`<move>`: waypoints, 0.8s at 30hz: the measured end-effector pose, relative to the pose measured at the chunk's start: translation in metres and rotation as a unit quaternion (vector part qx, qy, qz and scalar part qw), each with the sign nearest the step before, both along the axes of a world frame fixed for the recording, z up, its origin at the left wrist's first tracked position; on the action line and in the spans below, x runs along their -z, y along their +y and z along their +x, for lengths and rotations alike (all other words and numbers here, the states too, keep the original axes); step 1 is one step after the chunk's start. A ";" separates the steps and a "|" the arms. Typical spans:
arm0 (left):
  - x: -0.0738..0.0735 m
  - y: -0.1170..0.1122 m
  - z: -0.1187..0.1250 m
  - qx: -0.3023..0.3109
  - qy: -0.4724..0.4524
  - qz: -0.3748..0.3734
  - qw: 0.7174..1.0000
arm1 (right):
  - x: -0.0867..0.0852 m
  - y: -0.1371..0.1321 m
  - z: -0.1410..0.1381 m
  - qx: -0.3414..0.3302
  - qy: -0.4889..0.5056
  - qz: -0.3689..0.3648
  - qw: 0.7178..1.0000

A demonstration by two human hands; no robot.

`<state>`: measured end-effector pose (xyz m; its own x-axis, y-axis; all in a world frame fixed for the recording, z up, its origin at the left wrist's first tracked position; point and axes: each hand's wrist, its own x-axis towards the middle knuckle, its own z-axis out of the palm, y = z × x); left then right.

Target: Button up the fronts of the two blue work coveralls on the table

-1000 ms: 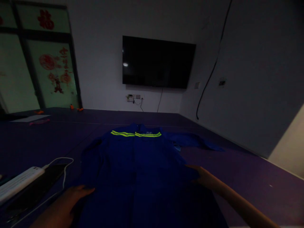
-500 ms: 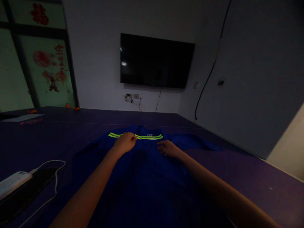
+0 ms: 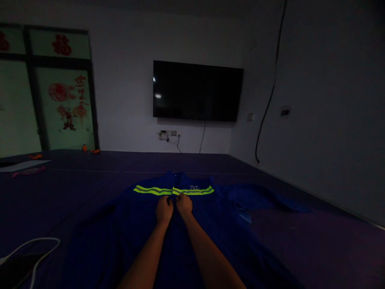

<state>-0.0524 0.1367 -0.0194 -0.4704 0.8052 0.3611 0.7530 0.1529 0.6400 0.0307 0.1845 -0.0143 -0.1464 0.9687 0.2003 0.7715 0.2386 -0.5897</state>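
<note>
A dark blue work jacket [image 3: 207, 224] lies spread on the purple floor, its collar pointing away from me. A yellow-green reflective strip [image 3: 150, 190] crosses its chest, with small pale lettering above it on the right. My left hand [image 3: 165, 208] and my right hand [image 3: 184, 204] are side by side at the jacket's front opening, just below the strip. The fingers of both are closed in a pinch on the jacket's front edges. What exactly lies between the fingertips is too dark to make out.
A white cable [image 3: 39, 240] curls beside a dark flat object [image 3: 21, 269] at the lower left. Farther off are a pale sheet [image 3: 27, 165] and a pink item [image 3: 28, 171]. A television [image 3: 197, 91] hangs on the far wall, and a black cord [image 3: 267, 104] hangs at the right.
My right hand has moved left to meet my left hand at the front opening, and its fingers have closed. My left hand has come lower on the chest. The view has tilted up.
</note>
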 end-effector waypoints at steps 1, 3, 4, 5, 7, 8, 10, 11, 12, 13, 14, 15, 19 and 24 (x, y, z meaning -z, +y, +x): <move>-0.002 0.003 0.001 -0.010 0.016 -0.023 1.000 | 0.001 0.002 -0.001 0.011 -0.006 0.005 1.000; -0.008 0.008 0.004 -0.025 0.051 -0.079 0.995 | 0.001 0.005 -0.004 0.033 -0.013 0.014 0.999; -0.011 0.010 0.006 -0.028 0.070 -0.104 0.992 | 0.001 0.006 -0.005 0.043 -0.015 0.018 0.999; -0.013 0.012 0.008 -0.028 0.088 -0.125 0.988 | 0.001 0.006 -0.006 0.051 -0.016 0.022 0.998; -0.016 0.015 0.009 -0.024 0.117 -0.152 0.981 | 0.001 0.006 -0.008 0.062 -0.018 0.031 0.997; -0.016 0.017 0.009 -0.021 0.127 -0.159 0.979 | 0.002 0.006 -0.008 0.067 -0.019 0.035 0.997; -0.014 0.020 0.007 -0.015 0.136 -0.161 0.977 | 0.004 0.008 -0.008 0.071 -0.017 0.040 0.997; -0.013 0.022 0.006 -0.011 0.136 -0.155 0.978 | 0.005 0.009 -0.007 0.070 -0.014 0.041 0.997; -0.011 0.024 0.004 -0.007 0.133 -0.145 0.980 | 0.006 0.011 -0.007 0.068 -0.010 0.041 0.997; -0.009 0.026 0.003 -0.005 0.128 -0.130 0.983 | 0.006 0.013 -0.006 0.064 -0.004 0.042 0.997; -0.007 0.029 0.001 -0.002 0.120 -0.111 0.986 | 0.007 0.014 -0.005 0.059 0.003 0.046 0.997; -0.004 0.031 -0.001 0.001 0.110 -0.090 0.990 | 0.007 0.016 -0.005 0.052 0.010 0.052 0.997; 0.002 0.043 -0.007 0.045 0.047 0.007 0.998 | 0.007 0.019 -0.004 0.021 0.014 0.064 0.998; 0.005 0.052 -0.014 0.102 -0.036 0.066 0.992 | 0.005 0.018 -0.003 -0.005 -0.001 0.057 0.998</move>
